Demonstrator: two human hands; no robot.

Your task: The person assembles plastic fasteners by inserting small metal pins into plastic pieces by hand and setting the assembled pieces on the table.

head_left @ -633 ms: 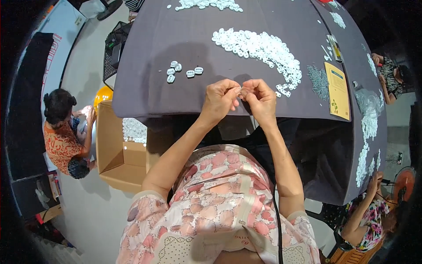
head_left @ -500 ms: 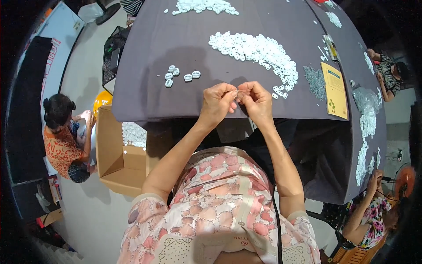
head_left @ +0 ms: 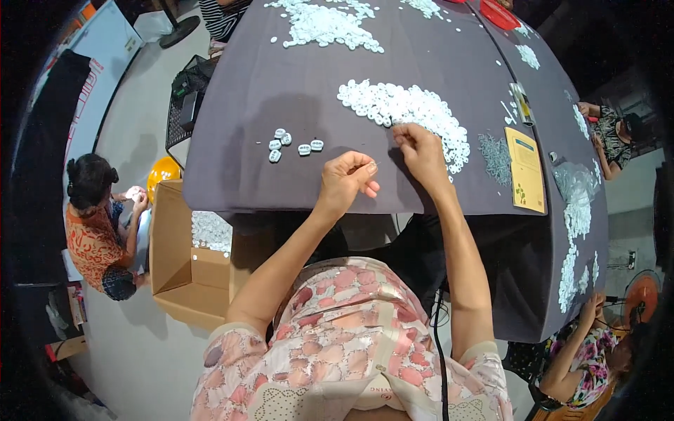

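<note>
My left hand (head_left: 345,181) is above the near part of the table, thumb and forefinger pinched on a small thin piece (head_left: 375,164) too fine to name. My right hand (head_left: 421,153) reaches to the near edge of a pile of small white plastic pieces with holes (head_left: 400,104). Its fingers are curled with the tips close together; whether a piece is between them is hidden. Left of my hands lies a loose group of several white oval pieces (head_left: 274,146) with dark marks on top. A heap of small grey pins (head_left: 496,160) lies to the right of the pile.
A yellow booklet (head_left: 525,172) and a clear plastic bag (head_left: 577,181) lie to the right. More white pieces (head_left: 326,28) are spread at the far side. An open cardboard box (head_left: 175,281) stands below the table's left edge. Other people sit to the left and right.
My hands were together at the near edge, fingertips meeting. Now my right hand has moved away, up and right to the white pile, while the left stays pinched. The view has shifted slightly.
</note>
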